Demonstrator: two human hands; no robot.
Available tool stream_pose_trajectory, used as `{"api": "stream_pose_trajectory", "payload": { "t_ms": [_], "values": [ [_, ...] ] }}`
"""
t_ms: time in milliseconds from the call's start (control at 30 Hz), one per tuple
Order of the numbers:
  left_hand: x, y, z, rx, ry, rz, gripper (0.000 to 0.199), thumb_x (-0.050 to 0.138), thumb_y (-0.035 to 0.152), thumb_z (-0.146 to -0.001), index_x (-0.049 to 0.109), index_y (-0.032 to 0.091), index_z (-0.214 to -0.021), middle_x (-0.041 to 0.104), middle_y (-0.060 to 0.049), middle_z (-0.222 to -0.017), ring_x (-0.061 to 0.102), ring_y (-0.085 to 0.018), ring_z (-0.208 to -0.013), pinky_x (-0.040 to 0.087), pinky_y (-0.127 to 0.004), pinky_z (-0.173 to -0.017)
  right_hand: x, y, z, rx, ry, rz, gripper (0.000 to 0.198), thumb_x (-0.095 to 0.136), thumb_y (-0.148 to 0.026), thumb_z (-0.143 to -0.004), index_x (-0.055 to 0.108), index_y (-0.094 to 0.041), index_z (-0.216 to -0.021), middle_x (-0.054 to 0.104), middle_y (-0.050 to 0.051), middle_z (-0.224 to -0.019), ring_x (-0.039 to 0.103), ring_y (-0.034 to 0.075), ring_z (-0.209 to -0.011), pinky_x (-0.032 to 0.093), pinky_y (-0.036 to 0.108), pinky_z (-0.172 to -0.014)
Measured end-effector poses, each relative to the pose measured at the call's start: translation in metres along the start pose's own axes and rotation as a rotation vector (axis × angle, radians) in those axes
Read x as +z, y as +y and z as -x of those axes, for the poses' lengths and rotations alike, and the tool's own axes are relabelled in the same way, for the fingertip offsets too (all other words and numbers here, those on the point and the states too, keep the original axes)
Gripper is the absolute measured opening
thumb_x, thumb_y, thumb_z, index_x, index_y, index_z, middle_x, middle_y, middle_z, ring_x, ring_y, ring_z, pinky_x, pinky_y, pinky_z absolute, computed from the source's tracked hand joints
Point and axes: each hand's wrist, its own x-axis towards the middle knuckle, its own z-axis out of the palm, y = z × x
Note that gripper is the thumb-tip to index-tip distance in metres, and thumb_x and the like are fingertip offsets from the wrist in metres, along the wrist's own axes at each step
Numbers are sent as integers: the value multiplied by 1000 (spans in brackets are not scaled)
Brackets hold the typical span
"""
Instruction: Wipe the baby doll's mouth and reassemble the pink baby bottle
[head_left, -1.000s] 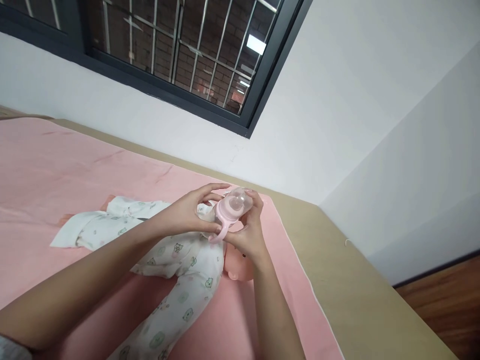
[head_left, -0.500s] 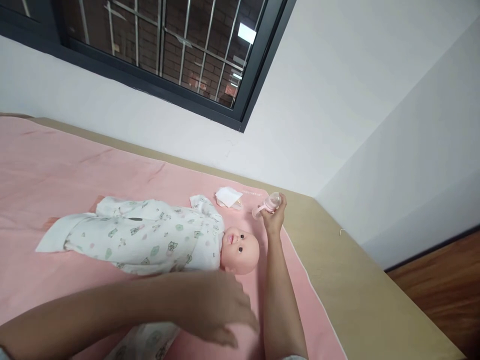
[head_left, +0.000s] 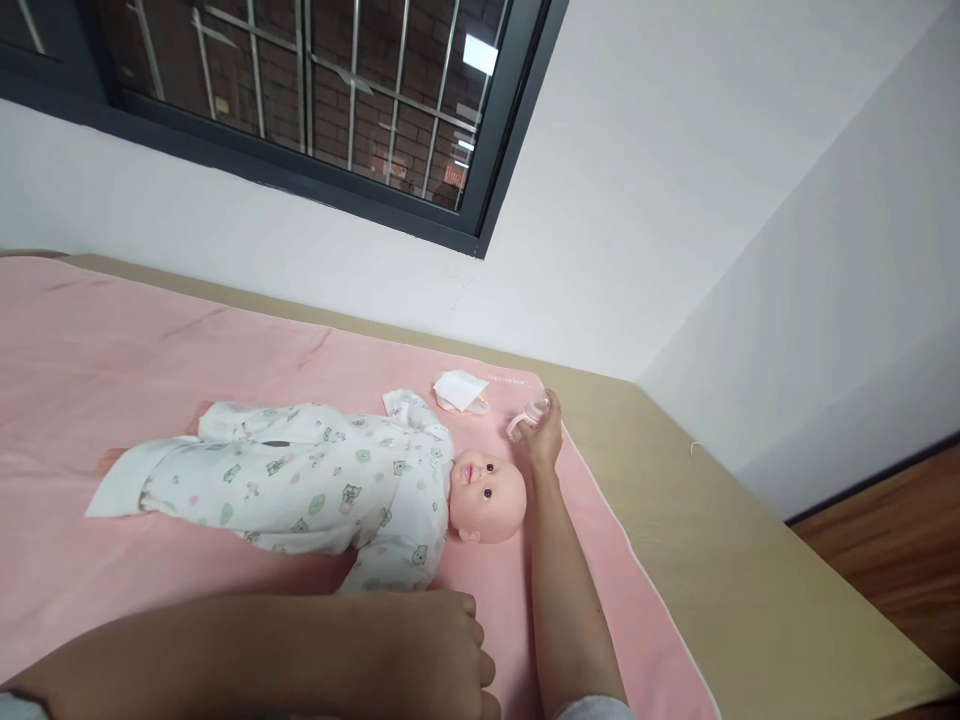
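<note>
In the head view my right hand (head_left: 545, 440) is wrapped round a small clear baby bottle (head_left: 517, 428) with a pale pink ring and handle, tilted beside the doll's head. A bald baby doll (head_left: 322, 470) lies on its back, dressed in white clothes with green and pink prints, its head to the right. Along the bottom edge reaches my left hand (head_left: 442, 655), back up and fingers curled; its palm and fingertips are hidden. The left forearm covers the end of the doll's near sleeve.
Under the doll spreads a pink mat (head_left: 172, 350) on a wooden surface (head_left: 697, 570). A soft white packet (head_left: 459, 390) lies beyond the doll's shoulder. Behind are a white wall (head_left: 600, 200) and a dark-framed, barred window (head_left: 337, 90).
My left hand has moved down and nearer, its fingers more curled. My right hand has tilted and lowered the baby bottle slightly. More of the doll's near sleeve now shows.
</note>
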Motion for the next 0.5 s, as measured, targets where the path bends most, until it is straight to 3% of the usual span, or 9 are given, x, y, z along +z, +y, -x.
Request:
{"api": "stream_pose_trajectory", "payload": {
  "t_ms": [167, 333, 500],
  "values": [
    [0, 2, 5, 0, 12, -6, 22, 75, 36, -82, 58, 23, -80, 63, 3, -68, 50, -18, -57, 39, -36, -61, 0, -1, 1, 1, -6, -8, 78, 52, -24, -69, 40, -36, -145, 53, 1, -140, 60, 18, -101, 44, 30, -87],
    [10, 10, 7, 0, -97, -20, 23, 80, 32, -75, 59, 24, -78, 63, 2, -65, 51, -19, -55, 35, -36, -57, 0, 2, 1, -1, -24, -38, 79, 52, -24, -71, 38, -36, -147, 52, 2, -141, 59, 18, -100, 45, 30, -87],
    [14, 18, -4, -88, -177, 8, 17, 74, 34, -82, 63, 21, -81, 64, -1, -73, 55, -19, -58, 33, -34, -52, 0, 5, 0, -20, -43, -75, 80, 53, -22, -69, 39, -34, -147, 52, 4, -141, 59, 20, -109, 44, 32, -93]
  ]
}}
